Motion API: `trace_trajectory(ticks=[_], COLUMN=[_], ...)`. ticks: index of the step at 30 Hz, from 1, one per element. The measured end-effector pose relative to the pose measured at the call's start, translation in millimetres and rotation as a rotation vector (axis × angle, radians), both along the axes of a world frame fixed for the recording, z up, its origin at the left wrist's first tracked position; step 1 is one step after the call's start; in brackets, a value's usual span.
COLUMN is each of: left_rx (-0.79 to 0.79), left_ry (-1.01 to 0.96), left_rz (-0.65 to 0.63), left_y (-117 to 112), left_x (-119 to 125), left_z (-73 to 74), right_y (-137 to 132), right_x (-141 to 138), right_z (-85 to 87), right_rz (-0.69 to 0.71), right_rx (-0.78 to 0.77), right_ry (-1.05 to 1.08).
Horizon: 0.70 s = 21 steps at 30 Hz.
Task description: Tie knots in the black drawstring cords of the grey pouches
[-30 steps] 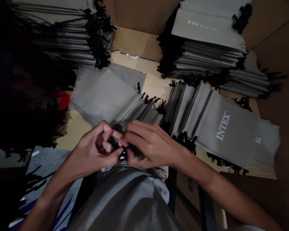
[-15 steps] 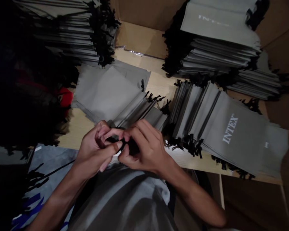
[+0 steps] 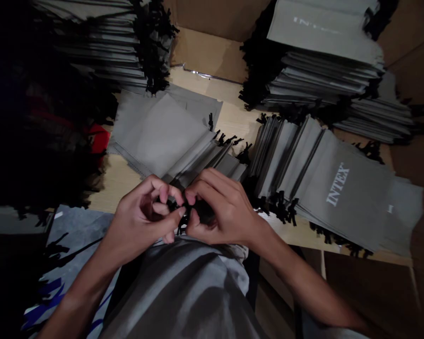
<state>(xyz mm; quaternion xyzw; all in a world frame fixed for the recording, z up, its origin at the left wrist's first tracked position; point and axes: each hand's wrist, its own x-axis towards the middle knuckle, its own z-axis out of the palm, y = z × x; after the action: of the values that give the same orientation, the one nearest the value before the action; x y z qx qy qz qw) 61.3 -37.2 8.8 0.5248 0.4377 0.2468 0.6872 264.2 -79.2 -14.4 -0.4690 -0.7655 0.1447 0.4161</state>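
My left hand point(image 3: 141, 212) and my right hand point(image 3: 219, 209) meet at the middle, fingertips nearly touching. Both pinch a small tangle of black drawstring cords point(image 3: 181, 214), which my fingers partly hide. Just beyond my hands lies a fanned row of grey fabric drawstring bags point(image 3: 198, 162), with a flat grey bag point(image 3: 159, 134) on top of it. I cannot tell whether the cords in my fingers belong to that row or to a separate bag.
Stacks of grey bags with black cords point(image 3: 321, 70) stand at the back, and a fanned "INTEX" row point(image 3: 325, 181) lies right on a wooden table point(image 3: 118, 181). Cardboard point(image 3: 208, 54) walls the far side. A dark heap point(image 3: 45, 117) fills the left.
My hands have drawn slightly closer together around the black cords, and my fingers have shifted their pinch. The view has moved a little, while the bags on the table stay in place.
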Motion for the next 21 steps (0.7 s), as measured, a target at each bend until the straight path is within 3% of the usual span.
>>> trace_trajectory(ticks=[8,13,21], left_rx=[0.262,0.151,-0.059], left_ry=[0.079,0.045,-0.143], left_rz=[-0.077,-0.091,0.070], left_y=[5.7,6.2,0.5], left_x=[7.5,4.7,-2.2], left_z=[11.8,8.6,-12.0], right_y=[8.1,5.7,-6.0], right_x=[16.1,12.1,-13.9], right_z=[10.2,4.4,-10.1], right_rz=[0.180,0.181,-0.067], right_rx=[0.146,0.158,0.040], right_ry=[-0.256,-0.209,0.097])
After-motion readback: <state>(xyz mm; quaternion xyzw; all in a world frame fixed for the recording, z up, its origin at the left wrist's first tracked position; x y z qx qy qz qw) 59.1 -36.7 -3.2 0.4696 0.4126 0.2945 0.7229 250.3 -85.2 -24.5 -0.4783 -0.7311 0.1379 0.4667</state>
